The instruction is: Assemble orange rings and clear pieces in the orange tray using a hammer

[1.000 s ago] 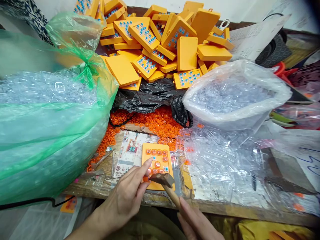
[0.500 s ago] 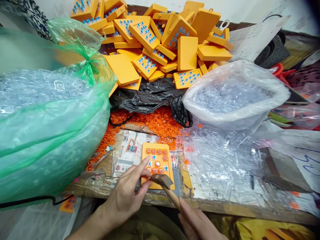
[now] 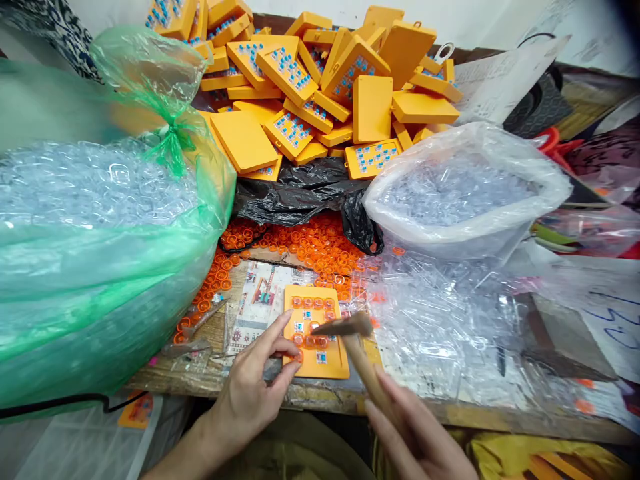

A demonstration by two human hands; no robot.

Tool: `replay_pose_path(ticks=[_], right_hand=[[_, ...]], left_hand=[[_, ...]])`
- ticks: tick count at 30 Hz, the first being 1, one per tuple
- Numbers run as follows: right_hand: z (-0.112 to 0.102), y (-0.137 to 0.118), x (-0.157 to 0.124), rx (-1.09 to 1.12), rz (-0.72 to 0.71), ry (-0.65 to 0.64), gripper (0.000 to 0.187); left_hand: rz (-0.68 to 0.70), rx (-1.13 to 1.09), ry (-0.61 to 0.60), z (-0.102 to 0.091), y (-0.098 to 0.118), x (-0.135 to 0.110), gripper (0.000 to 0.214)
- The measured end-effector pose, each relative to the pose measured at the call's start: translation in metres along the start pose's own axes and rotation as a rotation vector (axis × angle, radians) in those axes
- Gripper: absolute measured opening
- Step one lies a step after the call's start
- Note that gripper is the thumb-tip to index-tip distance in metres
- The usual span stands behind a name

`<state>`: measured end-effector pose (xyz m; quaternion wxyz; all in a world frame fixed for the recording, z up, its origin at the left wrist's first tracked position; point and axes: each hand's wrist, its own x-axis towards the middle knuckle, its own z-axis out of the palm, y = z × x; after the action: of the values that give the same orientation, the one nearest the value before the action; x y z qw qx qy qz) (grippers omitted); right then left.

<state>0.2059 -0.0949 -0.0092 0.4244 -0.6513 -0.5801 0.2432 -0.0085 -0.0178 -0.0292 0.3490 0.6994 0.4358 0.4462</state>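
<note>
A yellow panel [image 3: 330, 370] lies flat at the bench's front edge, with several clear orange button caps [image 3: 314, 303] fitted over small blue-topped switches [image 3: 321, 358]. My left hand [image 3: 257, 370] rests at the panel's left side. Its thumb and a bent finger close around an orange cap [image 3: 297, 355] at the lower left corner, while the index finger stretches along the edge. My right hand [image 3: 417, 427] grips the wooden handle of a small hammer [image 3: 356, 325]. The hammer's dark head hovers over the panel's right side and covers part of the caps.
Loose orange caps [image 3: 320, 250] spread behind the panel, under a black plastic bag [image 3: 290, 197]. Many yellow panels [image 3: 373, 110] are heaped at the back. A green bag [image 3: 100, 280] of clear parts bulges at left; a white bag [image 3: 470, 230] and clear plastic pieces [image 3: 425, 320] lie right.
The hammer has lifted off the panel's lower left and swung up to the right with my right hand. My left hand has barely moved; the cap between its fingers now shows.
</note>
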Motion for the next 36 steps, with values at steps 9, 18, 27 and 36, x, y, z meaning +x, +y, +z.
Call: replay_pose_path(ticks=[9,18,27,36], right_hand=[[0.028,-0.005,0.068,0.382,0.45,0.0,0.062],[0.019,0.001,0.051,0.45,0.481,0.017,0.064],[0.008,-0.001,0.044,0.558,0.446,0.168,0.059],[0.006,0.0,0.032,0.534,0.46,0.157,0.059]], left_hand=[[-0.083,0.129,0.102,-0.02,-0.01,0.036,0.033],[0.435,0.753,0.311,-0.059,0.047,0.076,0.039],[-0.211,1.298,0.318,-0.136,0.083,0.128,0.029],[-0.277,1.27,0.42,-0.132,0.065,0.119,0.027]])
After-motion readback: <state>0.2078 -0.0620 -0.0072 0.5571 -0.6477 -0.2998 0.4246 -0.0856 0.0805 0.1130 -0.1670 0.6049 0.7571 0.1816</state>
